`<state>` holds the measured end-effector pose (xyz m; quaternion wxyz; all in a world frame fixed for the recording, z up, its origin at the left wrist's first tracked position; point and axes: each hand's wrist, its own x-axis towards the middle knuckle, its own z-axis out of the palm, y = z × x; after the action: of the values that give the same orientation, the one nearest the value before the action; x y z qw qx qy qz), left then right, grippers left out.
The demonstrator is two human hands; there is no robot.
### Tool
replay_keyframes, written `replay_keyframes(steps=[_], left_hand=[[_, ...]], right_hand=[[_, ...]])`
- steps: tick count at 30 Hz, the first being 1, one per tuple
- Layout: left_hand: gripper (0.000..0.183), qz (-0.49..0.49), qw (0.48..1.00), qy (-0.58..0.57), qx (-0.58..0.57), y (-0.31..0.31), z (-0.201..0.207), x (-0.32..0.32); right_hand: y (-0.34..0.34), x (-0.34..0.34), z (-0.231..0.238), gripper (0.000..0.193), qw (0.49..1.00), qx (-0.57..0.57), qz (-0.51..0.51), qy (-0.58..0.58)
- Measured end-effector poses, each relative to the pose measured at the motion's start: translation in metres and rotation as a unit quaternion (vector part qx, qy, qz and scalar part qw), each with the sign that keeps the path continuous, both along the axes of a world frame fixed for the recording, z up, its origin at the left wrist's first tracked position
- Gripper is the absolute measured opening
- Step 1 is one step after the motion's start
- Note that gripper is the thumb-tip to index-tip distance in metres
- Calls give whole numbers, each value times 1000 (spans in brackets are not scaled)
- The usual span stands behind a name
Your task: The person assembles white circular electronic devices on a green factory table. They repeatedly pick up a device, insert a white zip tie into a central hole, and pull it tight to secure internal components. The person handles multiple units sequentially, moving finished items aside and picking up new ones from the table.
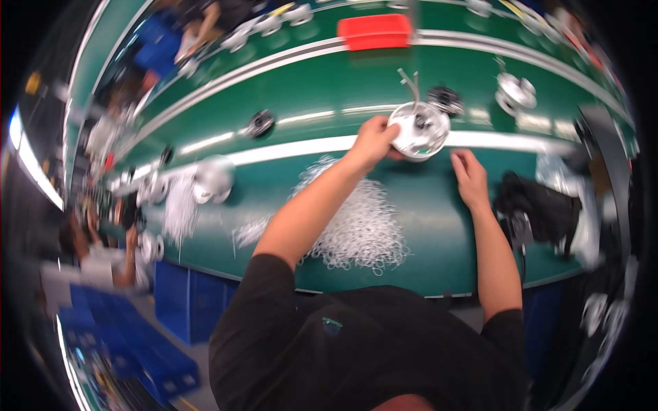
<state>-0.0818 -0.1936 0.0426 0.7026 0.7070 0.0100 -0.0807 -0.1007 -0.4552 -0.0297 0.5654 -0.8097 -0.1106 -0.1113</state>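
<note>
A stretch of green table (439, 236) is lying open between the pile of white rings (363, 233) and the right forearm (495, 260), giving room for a low pass. The left forearm (315, 209) is blocking the way above the pile. A narrow gap is separating the round white dish (411, 140) in the left hand (373, 142) from the right hand (470, 179). Just behind the dish, a dark round part (445, 101) is standing in the way. A black bundle (538, 202) is crowding the right side. Beyond the white rail (301, 147), free room is running leftward to another dark part (260, 123).
</note>
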Motion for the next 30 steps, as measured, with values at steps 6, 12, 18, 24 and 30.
replay_keyframes(steps=[6,12,18,24,30], left_hand=[[36,212,971,56,-98,37,-11,64],[40,261,961,38,-80,73,-32,58],[38,122,992,-24,-22,125,13,-67],[35,339,937,-80,-35,252,10,-210],[43,713,660,-174,-161,437,-19,-330]], right_hand=[[-1,7,-9,16,997,-78,24,-6],[1,8,-8,16,999,-33,25,31],[-14,14,-21,16,999,-17,29,-8],[-15,25,-28,18,995,-76,48,-40],[-16,23,-24,19,994,-92,54,-31]])
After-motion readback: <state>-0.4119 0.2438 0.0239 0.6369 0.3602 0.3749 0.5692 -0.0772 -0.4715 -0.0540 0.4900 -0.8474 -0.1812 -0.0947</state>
